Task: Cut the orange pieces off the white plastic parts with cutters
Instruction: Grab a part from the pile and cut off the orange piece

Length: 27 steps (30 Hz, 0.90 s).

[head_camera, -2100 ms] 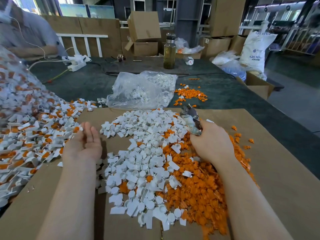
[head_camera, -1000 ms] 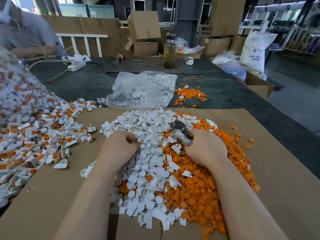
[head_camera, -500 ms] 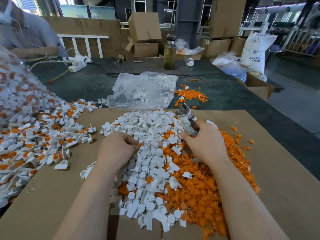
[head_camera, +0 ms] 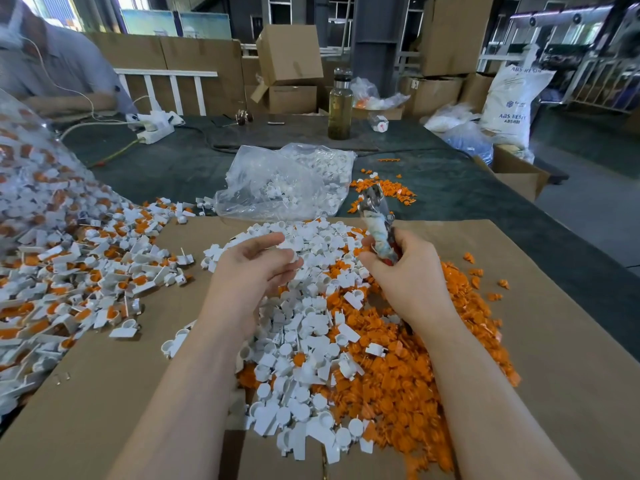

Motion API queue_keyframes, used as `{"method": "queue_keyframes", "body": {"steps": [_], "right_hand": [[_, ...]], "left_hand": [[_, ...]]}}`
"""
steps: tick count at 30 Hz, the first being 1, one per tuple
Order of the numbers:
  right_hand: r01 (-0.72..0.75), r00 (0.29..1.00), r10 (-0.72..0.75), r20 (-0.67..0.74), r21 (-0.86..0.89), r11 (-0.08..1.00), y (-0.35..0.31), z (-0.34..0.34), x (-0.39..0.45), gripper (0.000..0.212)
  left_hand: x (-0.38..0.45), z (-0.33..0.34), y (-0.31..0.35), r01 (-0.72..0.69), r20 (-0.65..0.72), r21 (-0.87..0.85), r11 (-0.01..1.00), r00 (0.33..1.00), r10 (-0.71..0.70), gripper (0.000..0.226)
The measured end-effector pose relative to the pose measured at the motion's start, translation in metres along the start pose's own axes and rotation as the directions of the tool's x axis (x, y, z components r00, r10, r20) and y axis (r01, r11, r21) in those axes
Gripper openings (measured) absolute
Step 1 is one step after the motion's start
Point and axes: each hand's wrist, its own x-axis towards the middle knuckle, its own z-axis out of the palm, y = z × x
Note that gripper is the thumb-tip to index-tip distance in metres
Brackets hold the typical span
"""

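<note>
A: Hands?
B: Right hand (head_camera: 408, 275) gripping the cutters (head_camera: 377, 223), tips pointing up and away. Left hand (head_camera: 256, 268) palm up, fingers loosely curled; something small and white at the fingertips, can't tell if it's pinched.
A: Parts?
B: White plastic parts (head_camera: 304, 341) heaped mid-cardboard (head_camera: 554, 358) on the counter (head_camera: 467, 188), orange pieces (head_camera: 408, 375) piled on their right. Uncut ones (head_camera: 86, 271) spill along the left edge. Clear bag (head_camera: 287, 181) behind the heap.
</note>
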Motion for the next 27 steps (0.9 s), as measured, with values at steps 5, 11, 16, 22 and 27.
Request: {"method": "queue_keyframes", "body": {"steps": [5,11,16,22,27], "right_hand": [[0.047,0.999,-0.049,0.013,0.084,0.995,-0.003,0.001,-0.003,0.014],[0.100,0.993,-0.109,0.035,0.203,0.974,-0.008,0.005,-0.007,0.018],[0.158,0.987,-0.160,-0.009,0.225,0.961,-0.012,0.009,-0.009,0.019],[0.184,0.983,-0.181,-0.037,0.219,0.958,-0.014,0.012,-0.011,0.019],[0.194,0.981,-0.188,-0.053,0.146,0.970,-0.015,0.014,-0.012,0.018]], "left_hand": [[-0.003,0.008,-0.004,-0.002,0.073,-0.027,1.000,0.997,0.004,0.022],[-0.008,0.020,-0.011,-0.129,-0.001,0.138,0.982,0.991,0.131,0.014],[-0.013,0.030,-0.012,-0.154,-0.047,0.155,0.976,0.986,0.163,0.012],[-0.019,0.036,-0.008,-0.113,-0.023,0.079,0.990,0.993,0.115,0.009],[-0.023,0.039,-0.007,-0.139,-0.012,0.080,0.987,0.990,0.140,0.006]]}}
